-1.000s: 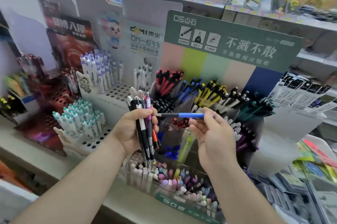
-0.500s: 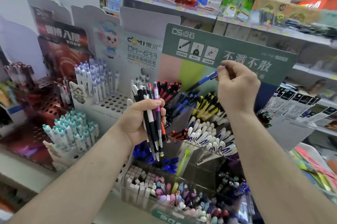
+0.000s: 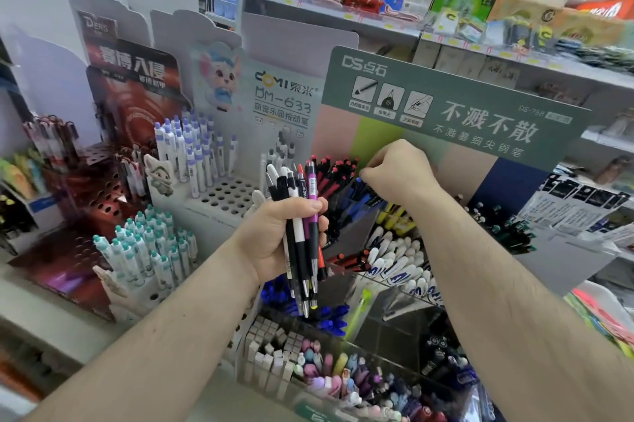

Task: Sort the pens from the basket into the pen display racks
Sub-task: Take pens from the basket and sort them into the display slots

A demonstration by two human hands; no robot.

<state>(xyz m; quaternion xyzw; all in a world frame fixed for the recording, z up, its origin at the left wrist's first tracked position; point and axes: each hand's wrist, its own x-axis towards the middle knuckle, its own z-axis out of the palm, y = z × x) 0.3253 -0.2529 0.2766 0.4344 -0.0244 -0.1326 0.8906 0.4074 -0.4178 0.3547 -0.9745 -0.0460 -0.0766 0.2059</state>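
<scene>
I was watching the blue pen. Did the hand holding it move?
Yes. The right hand went from beside the left hand's bundle up and away to the blue pens under the green sign.

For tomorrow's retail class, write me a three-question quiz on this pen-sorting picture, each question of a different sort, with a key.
1. True or false: the left hand grips a bundle of pens.
2. The right hand reaches to which compartment? A) blue pens B) teal-capped pens C) erasers at the front
3. Fill in: the pens just left of the blue pens have black barrels and ___ tips.

Key: 1 true; 2 A; 3 red.
</scene>
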